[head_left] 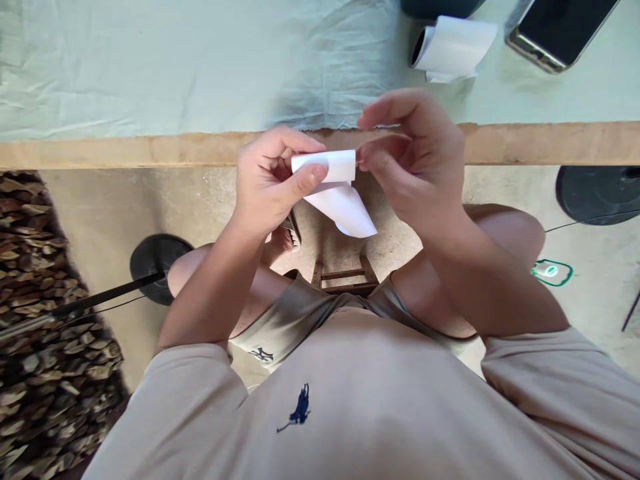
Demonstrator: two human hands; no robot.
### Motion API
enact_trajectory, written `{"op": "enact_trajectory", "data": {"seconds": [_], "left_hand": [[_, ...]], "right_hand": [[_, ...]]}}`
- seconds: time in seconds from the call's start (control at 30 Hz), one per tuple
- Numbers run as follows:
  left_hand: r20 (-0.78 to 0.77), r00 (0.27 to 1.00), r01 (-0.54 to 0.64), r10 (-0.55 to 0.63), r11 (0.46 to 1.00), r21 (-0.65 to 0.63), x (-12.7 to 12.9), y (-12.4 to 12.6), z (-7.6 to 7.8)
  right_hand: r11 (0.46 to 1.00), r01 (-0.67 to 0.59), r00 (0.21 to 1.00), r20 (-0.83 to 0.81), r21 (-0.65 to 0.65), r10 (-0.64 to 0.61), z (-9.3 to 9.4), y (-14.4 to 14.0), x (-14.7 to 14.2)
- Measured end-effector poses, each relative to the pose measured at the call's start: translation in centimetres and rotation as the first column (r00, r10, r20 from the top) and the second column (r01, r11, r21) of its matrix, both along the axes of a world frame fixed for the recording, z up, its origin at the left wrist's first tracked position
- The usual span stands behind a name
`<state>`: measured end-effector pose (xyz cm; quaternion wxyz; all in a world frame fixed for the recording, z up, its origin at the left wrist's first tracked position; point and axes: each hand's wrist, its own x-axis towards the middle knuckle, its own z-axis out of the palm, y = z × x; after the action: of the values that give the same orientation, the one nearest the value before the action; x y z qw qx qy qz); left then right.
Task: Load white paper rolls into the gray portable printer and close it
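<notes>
My left hand (277,177) is closed around a small roll of white paper (340,165), its thumb pressed on the front. A loose tail of the paper hangs down to the right from the roll. Just past the roll's right end, my right hand (417,157) has its thumb and a finger pinched together. Its index finger is lifted and curved above them. Whether anything small sits in that pinch I cannot make out. Both hands are in front of the table's near edge, above my lap.
On the table's pale green cloth (200,67), another white paper roll (457,47) lies at the back right. A phone (563,30) is beside it, near a dark object (440,7) cut off by the frame. The wooden table edge (175,148) runs across. Stacked firewood (45,320) stands left.
</notes>
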<state>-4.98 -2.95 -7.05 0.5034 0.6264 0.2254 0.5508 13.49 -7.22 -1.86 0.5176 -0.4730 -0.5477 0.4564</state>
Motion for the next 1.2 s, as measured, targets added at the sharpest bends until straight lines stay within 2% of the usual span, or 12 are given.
{"op": "enact_trajectory", "data": {"seconds": [0.13,0.2,0.3,0.4,0.5,0.67,0.73,0.8,0.9,1.0,1.13,1.2], "left_hand": [[-0.036,0.999,0.039,-0.039,0.999,0.005,0.2,-0.1,0.1],[-0.062,0.998,0.014,-0.014,1.000,-0.009,0.3,-0.3,0.3],[-0.121,0.992,-0.054,0.042,0.993,-0.104,0.4,-0.5,0.7],[-0.146,0.989,-0.054,0.029,0.984,-0.170,0.3,-0.5,0.9],[-0.113,0.993,-0.037,0.021,0.989,-0.143,0.1,-0.4,0.5],[-0.008,1.000,0.002,-0.002,1.000,-0.029,-0.1,0.4,-1.0],[0.041,0.998,-0.038,0.038,0.999,-0.003,-0.3,1.0,-1.4],[0.050,0.995,-0.086,0.086,0.996,0.000,-0.5,1.4,-1.5],[0.048,0.987,-0.155,0.155,0.988,-0.004,-0.6,1.8,-1.4],[0.062,0.986,-0.159,0.155,0.985,0.063,-0.7,1.9,-1.5],[-0.038,0.998,-0.035,0.041,0.989,0.143,-1.0,1.9,-1.4],[-0.058,0.998,-0.013,0.022,0.989,0.150,-0.9,1.8,-1.4]], "right_hand": [[0.986,-0.163,0.983,0.077,-0.015,0.164,0.0,-0.4,-0.2],[0.988,-0.156,0.984,0.086,-0.024,0.157,-0.1,-0.3,-0.2],[0.991,-0.126,0.990,0.056,-0.050,0.128,-0.2,-0.1,-0.2],[0.987,-0.100,0.995,-0.026,-0.129,0.097,-0.3,0.2,-0.3],[0.980,-0.118,0.990,-0.089,-0.158,0.105,-0.4,0.2,-0.2],[0.929,-0.301,0.953,-0.049,-0.213,0.298,-0.6,0.1,-0.1],[0.933,-0.297,0.948,0.057,-0.204,0.314,-0.7,0.0,0.0],[0.965,-0.240,0.928,0.268,-0.103,0.259,-0.8,-0.2,0.0],[0.972,-0.209,0.850,0.512,0.111,0.125,-1.1,-0.7,-0.2],[0.915,-0.356,0.739,0.657,0.192,0.149,-1.4,-1.4,-0.7],[0.765,-0.643,0.453,0.820,0.029,0.350,-1.3,-2.2,-1.3],[0.718,-0.695,0.403,0.803,-0.044,0.439,-1.0,-2.3,-1.3]]}}
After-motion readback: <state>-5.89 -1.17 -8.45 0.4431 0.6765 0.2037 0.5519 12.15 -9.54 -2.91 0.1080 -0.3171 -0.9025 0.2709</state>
